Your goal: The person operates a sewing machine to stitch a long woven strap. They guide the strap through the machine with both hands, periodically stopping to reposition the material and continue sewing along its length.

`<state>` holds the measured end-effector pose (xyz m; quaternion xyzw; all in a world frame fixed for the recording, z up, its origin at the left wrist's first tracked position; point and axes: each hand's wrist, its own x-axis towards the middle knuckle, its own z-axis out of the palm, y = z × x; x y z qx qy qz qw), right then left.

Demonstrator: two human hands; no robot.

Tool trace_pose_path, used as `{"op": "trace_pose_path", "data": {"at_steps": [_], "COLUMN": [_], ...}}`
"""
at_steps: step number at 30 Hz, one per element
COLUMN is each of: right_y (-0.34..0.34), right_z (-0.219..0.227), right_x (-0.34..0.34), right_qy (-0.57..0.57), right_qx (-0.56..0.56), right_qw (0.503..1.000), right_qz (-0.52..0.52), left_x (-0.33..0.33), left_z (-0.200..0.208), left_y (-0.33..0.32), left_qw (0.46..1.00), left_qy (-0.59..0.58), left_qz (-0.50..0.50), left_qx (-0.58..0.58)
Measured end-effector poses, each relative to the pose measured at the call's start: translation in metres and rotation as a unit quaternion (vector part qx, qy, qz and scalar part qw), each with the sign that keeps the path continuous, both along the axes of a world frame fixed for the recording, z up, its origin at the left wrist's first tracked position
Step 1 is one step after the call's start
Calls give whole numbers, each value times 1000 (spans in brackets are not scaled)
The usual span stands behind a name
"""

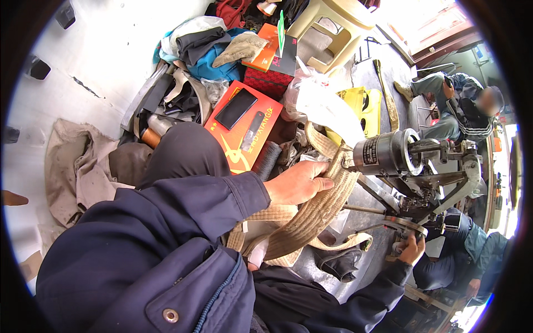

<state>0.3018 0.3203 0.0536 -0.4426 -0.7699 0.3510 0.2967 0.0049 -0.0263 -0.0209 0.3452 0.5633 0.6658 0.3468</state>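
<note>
A wide tan webbing strap, ribbed with lengthwise lines, loops across my lap and up to the head of a metal hand-cranked sewing machine. My left hand pinches this strap close beside the machine's round end, thumb on top and fingers mostly hidden. Lower right, my right hand is closed on the rim of the machine's handwheel. Where the strap meets the machine, the needle cannot be made out.
An orange-red box carries a black phone beyond my knee. Behind are a white plastic bag, piled cloths and a cream plastic stool. Beyond the machine, one person sits; another is at lower right.
</note>
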Motion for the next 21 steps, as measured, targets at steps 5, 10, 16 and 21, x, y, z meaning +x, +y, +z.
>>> {"op": "trace_pose_path", "data": {"at_steps": [5,10,16,21], "right_y": [66,93,81,49], "right_z": [-25,-48,-34,-13], "right_x": [36,56,52,36], "right_qy": [22,-7,-15,22], "right_qx": [-21,26,-8,-22], "right_qw": [994,993,995,995], "right_qz": [-109,-111,-96,-97], "left_x": [2,3,4,6], "left_z": [-2,-6,-7,-6], "left_y": [0,2,3,5], "left_qw": [999,999,1000,999], "left_qy": [-31,-27,-26,-41], "left_qz": [-8,-4,2,8], "left_qx": [24,21,9,29]}}
